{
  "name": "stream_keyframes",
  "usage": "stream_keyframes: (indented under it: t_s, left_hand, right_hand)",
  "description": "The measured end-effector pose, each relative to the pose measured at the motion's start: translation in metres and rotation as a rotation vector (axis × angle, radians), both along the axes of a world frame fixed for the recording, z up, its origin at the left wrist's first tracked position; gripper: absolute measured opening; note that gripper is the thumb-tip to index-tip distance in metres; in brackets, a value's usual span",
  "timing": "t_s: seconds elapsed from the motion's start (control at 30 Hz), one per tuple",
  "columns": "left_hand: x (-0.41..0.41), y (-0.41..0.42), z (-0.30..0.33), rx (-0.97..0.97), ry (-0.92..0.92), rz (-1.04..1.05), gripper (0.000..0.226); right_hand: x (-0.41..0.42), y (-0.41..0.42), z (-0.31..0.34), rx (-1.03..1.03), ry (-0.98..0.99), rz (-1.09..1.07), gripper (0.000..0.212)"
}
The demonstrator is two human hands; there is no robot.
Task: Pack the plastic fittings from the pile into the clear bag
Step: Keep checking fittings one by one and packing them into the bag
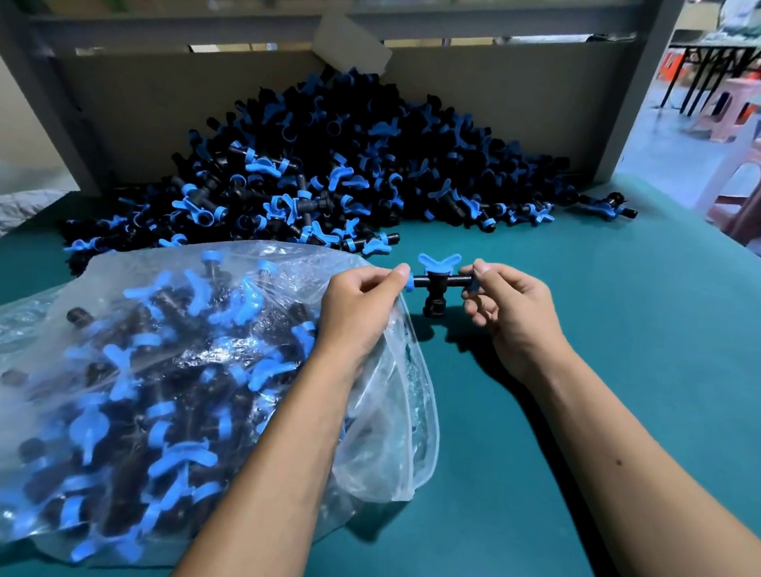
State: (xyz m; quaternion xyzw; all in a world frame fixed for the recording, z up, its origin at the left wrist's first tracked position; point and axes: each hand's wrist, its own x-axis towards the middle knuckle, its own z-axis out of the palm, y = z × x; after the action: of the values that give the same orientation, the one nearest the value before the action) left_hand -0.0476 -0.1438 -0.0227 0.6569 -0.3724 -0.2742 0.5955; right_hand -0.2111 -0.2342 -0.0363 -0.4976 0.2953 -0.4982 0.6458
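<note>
Head view: one fitting (434, 289) is held level between both hands, above the counter (588, 424) and just beside the mouth of the bag (402, 430). The left hand (358, 305) pinches its left blue end; whether that hand also catches the bag's film beneath it, I cannot tell. The right hand (513, 310) pinches the right end, its lower fingers curled under.

Risks, as I judge them: the grips are only fingertip pinches at the two ends, so if one hand lets go early the fitting may swing down and drop on the counter short of the bag. The bag's mouth lies slack and half collapsed; the blue wing handle or the black side branch could snag the film and push the opening shut. The bag is already heavily filled, so parts near the mouth could slide out if it is tugged.

Both forearms reach forward from the lower edge, converging on the fitting. The pile (334, 167) sits behind, well stocked.
</note>
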Motion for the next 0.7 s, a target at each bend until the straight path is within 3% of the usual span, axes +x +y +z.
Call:
stream_keyframes:
  t_s: [0.2, 0.37, 0.7]
  left_hand:
    - [-0.002, -0.001, -0.001, -0.085, 0.048, -0.108, 0.002]
    - [-0.003, 0.000, 0.000, -0.093, 0.107, -0.120, 0.015]
    - [-0.004, -0.001, -0.005, -0.025, -0.039, -0.166, 0.016]
  right_hand:
    - [0.001, -0.002, -0.001, 0.044, -0.008, -0.026, 0.027]
    - [0.001, 0.000, 0.001, 0.009, 0.054, 0.027, 0.029]
    - [0.002, 0.008, -0.001, -0.072, 0.080, 0.168, 0.018]
